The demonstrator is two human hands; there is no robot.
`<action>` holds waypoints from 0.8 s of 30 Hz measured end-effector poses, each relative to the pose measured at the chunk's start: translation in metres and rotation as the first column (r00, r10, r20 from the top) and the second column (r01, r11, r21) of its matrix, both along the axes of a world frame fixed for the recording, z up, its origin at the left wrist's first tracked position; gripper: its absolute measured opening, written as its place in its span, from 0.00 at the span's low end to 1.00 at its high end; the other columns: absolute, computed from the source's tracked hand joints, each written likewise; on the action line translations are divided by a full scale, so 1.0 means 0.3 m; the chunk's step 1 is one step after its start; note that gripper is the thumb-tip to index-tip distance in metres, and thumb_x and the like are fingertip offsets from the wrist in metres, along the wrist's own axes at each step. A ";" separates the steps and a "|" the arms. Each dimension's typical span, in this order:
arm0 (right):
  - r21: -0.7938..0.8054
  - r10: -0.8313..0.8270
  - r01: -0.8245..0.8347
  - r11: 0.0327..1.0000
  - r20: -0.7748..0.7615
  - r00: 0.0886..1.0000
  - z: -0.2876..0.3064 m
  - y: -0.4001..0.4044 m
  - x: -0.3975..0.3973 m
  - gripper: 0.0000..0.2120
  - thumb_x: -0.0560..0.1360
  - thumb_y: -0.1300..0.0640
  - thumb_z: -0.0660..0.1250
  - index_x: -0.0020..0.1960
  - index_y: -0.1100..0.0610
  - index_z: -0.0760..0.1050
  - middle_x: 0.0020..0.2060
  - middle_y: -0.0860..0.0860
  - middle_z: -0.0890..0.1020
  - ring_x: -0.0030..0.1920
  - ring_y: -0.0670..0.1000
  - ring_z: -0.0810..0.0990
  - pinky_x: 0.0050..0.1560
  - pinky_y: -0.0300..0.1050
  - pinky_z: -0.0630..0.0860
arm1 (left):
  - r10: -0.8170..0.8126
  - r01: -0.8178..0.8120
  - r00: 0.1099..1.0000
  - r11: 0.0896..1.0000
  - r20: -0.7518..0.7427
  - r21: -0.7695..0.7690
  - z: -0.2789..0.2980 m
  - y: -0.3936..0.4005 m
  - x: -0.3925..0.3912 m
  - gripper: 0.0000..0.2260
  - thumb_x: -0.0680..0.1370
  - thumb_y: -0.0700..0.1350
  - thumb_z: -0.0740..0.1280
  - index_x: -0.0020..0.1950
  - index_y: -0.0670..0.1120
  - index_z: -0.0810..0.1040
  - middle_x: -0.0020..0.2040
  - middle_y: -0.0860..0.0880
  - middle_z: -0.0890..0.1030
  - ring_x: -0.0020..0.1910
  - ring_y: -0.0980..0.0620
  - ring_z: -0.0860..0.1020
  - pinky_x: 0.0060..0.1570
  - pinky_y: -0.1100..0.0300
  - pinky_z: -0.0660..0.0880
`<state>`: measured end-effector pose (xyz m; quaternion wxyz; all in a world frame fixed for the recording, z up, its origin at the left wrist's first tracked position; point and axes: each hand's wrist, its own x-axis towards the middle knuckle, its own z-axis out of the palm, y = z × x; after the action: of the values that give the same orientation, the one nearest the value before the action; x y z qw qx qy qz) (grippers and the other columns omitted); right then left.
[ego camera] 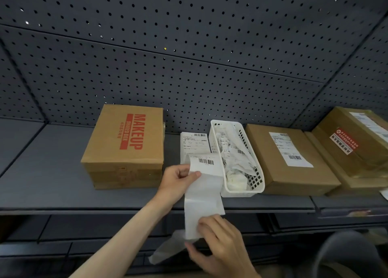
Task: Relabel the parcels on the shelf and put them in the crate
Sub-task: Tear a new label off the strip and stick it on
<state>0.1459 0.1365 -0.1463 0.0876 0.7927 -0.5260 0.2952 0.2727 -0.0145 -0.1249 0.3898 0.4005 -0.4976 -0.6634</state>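
left hand [178, 181] pinches label strip [204, 185] top, just left of white basket [241, 162] | right hand [218, 248] pinches strip's lower end, below shelf [52, 172] edge | MAKEUP box [126, 145] further left of basket | labelled parcel [287, 158] right, stacked parcels [354, 147] beyond | loose label sheet [194, 145] flat beside basket

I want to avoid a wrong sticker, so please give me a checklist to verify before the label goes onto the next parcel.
1. White barcode label held by both hands: ok; left hand pinches its top, right hand its lower end.
2. Backing fully peeled off: cannot tell.
3. Brown cardboard box printed MAKEUP on the dark shelf shows no shipping label: ok.
4. Flat brown parcel already bears a white label: not ok as target.
5. White plastic basket for scraps close by: ok.
6. Crate in view: not ok.
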 end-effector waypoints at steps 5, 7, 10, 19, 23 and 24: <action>0.050 -0.044 0.033 0.998 0.242 0.969 0.152 -0.139 -0.034 0.13 0.79 0.53 0.68 0.54 0.62 0.83 0.52 0.53 0.82 0.53 0.52 0.80 0.54 0.46 0.78 | 0.010 -0.014 0.998 0.998 -0.064 -0.068 -0.008 -0.006 -0.011 0.27 0.68 0.58 0.79 0.46 0.33 0.81 0.43 0.41 0.79 0.45 0.46 0.73 0.45 0.49 0.68; 0.056 -0.124 0.113 0.992 0.262 0.957 0.198 -0.247 -0.049 0.11 0.81 0.57 0.66 0.55 0.61 0.83 0.53 0.51 0.82 0.55 0.49 0.80 0.57 0.45 0.77 | -0.001 -0.008 0.997 0.993 -0.078 -0.115 -0.018 -0.012 -0.015 0.40 0.65 0.65 0.78 0.46 0.27 0.75 0.42 0.43 0.75 0.44 0.47 0.70 0.44 0.50 0.64; 0.169 -0.110 0.065 0.983 0.272 0.956 0.233 -0.364 -0.078 0.08 0.81 0.60 0.67 0.56 0.60 0.84 0.51 0.49 0.82 0.54 0.48 0.79 0.55 0.49 0.77 | 0.002 -0.013 0.998 0.987 -0.069 -0.158 -0.006 -0.003 -0.011 0.40 0.66 0.67 0.77 0.46 0.28 0.76 0.39 0.43 0.74 0.41 0.48 0.69 0.43 0.50 0.63; 0.275 -0.035 -0.044 0.960 0.275 0.961 0.263 -0.416 -0.106 0.10 0.76 0.53 0.75 0.54 0.57 0.85 0.48 0.47 0.86 0.49 0.44 0.83 0.52 0.48 0.80 | -0.002 -0.004 0.999 0.988 -0.035 -0.154 0.057 0.007 0.021 0.07 0.78 0.36 0.71 0.54 0.41 0.86 0.48 0.42 0.87 0.52 0.43 0.84 0.55 0.48 0.79; 0.177 0.038 -0.057 0.983 0.112 0.993 0.259 -0.408 -0.109 0.10 0.77 0.52 0.72 0.52 0.59 0.84 0.46 0.51 0.86 0.45 0.51 0.85 0.44 0.53 0.82 | 0.025 -0.025 1.000 0.984 -0.001 -0.177 0.040 0.007 0.021 0.04 0.78 0.36 0.71 0.49 0.40 0.86 0.45 0.35 0.84 0.44 0.48 0.81 0.47 0.50 0.75; 0.137 0.049 -0.055 0.989 0.049 0.998 0.256 -0.407 -0.107 0.10 0.78 0.53 0.70 0.52 0.59 0.84 0.45 0.51 0.86 0.44 0.52 0.85 0.41 0.54 0.82 | 0.020 -0.021 1.000 0.984 -0.010 -0.178 0.036 0.006 0.020 0.03 0.78 0.37 0.72 0.48 0.39 0.86 0.44 0.33 0.83 0.43 0.49 0.79 0.45 0.51 0.73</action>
<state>0.1138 0.0144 -0.0695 0.0129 0.8034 -0.5263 0.2783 0.2788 -0.0127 -0.1142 0.4327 0.3666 -0.5490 -0.6139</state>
